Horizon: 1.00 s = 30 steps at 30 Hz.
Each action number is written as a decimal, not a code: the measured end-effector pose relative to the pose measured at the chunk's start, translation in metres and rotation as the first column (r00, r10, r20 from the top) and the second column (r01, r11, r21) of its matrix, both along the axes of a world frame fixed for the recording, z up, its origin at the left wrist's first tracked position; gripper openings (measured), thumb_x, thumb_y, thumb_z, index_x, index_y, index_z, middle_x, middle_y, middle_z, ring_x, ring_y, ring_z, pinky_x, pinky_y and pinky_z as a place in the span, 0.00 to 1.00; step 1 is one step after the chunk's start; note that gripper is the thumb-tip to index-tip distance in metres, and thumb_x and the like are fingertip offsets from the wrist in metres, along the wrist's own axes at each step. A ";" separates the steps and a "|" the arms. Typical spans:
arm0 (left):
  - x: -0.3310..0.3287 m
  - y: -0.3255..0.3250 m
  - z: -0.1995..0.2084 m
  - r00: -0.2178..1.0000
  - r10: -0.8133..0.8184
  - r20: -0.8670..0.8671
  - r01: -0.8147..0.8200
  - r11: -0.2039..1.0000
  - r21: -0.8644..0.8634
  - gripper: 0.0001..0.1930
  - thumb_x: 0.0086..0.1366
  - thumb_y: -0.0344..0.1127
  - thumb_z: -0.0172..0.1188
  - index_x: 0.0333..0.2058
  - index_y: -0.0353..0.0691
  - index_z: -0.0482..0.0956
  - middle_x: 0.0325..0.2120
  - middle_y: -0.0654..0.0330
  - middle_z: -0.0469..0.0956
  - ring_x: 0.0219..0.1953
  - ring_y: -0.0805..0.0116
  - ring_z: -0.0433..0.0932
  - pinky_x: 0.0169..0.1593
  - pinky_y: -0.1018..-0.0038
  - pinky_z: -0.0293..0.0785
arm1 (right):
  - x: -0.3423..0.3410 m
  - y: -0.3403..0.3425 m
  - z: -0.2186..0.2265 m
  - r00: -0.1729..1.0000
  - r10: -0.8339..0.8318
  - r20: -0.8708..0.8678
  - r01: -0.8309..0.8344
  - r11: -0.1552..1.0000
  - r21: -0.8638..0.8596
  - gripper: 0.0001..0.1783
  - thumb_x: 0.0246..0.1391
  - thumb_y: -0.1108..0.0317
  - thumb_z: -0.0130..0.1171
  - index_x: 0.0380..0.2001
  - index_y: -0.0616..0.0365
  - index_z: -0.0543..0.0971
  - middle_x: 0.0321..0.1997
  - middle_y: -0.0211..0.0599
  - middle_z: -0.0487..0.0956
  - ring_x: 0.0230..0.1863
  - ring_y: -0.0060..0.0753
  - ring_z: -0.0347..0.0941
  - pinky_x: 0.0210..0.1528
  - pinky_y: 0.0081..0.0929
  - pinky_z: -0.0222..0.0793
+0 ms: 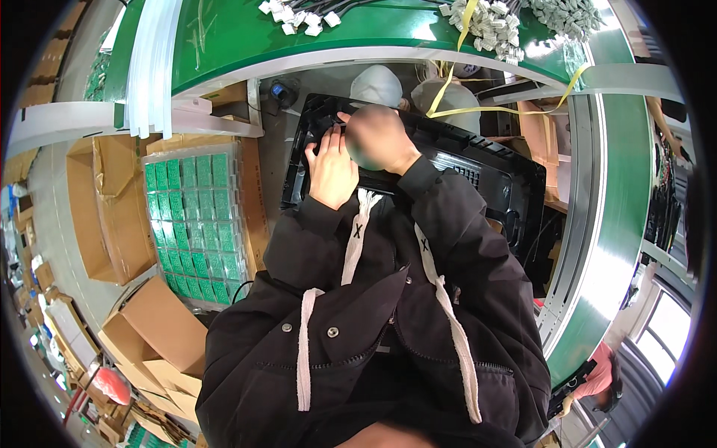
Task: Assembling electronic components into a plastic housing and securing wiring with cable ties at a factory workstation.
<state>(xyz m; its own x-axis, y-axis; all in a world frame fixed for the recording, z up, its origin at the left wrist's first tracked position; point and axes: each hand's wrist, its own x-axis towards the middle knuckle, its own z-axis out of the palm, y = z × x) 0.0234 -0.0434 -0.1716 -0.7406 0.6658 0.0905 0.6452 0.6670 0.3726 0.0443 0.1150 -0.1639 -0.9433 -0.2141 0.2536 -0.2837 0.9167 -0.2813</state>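
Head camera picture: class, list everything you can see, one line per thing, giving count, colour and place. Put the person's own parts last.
Plastic panel: one, black, centre, under both hands.
Tray of small circuit boards: one, clear with green boards, left of the person.
Cardboard boxes: several, brown, left and lower left.
Conveyor belt: one, green, curving across the top and down the right.
White connectors: many, on the belt at the top.
Yellow strap: one, hanging from the belt, upper centre.
Jacket: one, black with white drawstrings, bottom centre.
Left hand: flat on the panel.
Right hand: blurred, on the panel's upper edge.
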 end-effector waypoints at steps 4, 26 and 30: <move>-0.001 -0.002 0.001 1.000 0.003 -0.004 -0.003 1.000 -0.003 0.25 0.48 0.35 0.55 0.46 0.31 0.67 0.54 0.45 0.65 0.59 0.57 0.61 0.55 0.53 0.53 | -0.010 -0.005 0.025 0.983 -0.138 -0.119 0.120 0.982 -0.145 0.23 0.41 0.66 0.61 0.45 0.45 0.74 0.47 0.25 0.73 0.51 0.34 0.63 0.51 0.42 0.52; -0.004 -0.004 -0.008 0.997 0.009 0.079 -0.014 0.997 0.074 0.25 0.47 0.32 0.55 0.46 0.31 0.68 0.51 0.47 0.67 0.58 0.58 0.62 0.56 0.54 0.52 | -0.038 -0.027 -0.015 0.900 -0.427 0.091 0.426 0.904 0.030 0.03 0.35 0.61 0.63 0.19 0.40 0.83 0.45 0.19 0.73 0.54 0.37 0.59 0.51 0.48 0.48; -0.006 -0.003 -0.007 0.997 0.028 0.078 -0.036 0.994 0.106 0.25 0.47 0.33 0.56 0.46 0.31 0.69 0.50 0.50 0.68 0.56 0.60 0.64 0.55 0.54 0.53 | -0.038 -0.027 -0.020 0.890 -0.454 0.043 0.452 0.891 0.047 0.03 0.35 0.62 0.62 0.19 0.40 0.83 0.44 0.19 0.74 0.54 0.36 0.59 0.51 0.47 0.48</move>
